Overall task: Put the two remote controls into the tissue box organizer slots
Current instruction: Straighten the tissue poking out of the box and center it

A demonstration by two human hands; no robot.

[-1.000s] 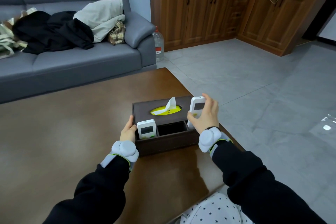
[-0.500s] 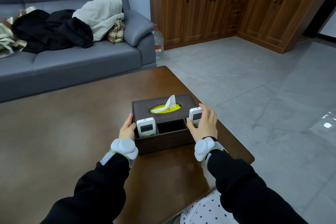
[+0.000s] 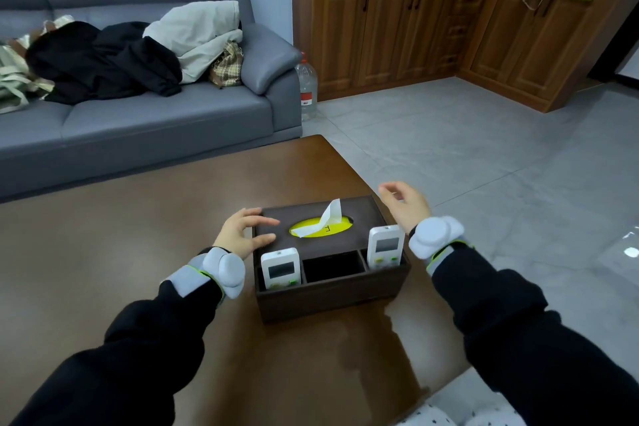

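A dark brown table (image 3: 138, 252) with a dull sheen carries the organizer (image 3: 332, 294) near its right edge. One remote (image 3: 280, 268) stands upright in the left slot, the other remote (image 3: 385, 247) in the right slot; the middle slot is dark. A tissue (image 3: 330, 218) pokes from the yellow opening on top. The left hand (image 3: 242, 232) is spread, empty, fingers over the box's left top corner. The right hand (image 3: 406, 204) is loosely open, empty, beside the right far corner. Behind are a grey sofa (image 3: 155, 114) with heaped clothes (image 3: 103, 62), wooden cabinets (image 3: 397, 28), a bottle (image 3: 307, 86) and a grey tiled floor (image 3: 484, 166).
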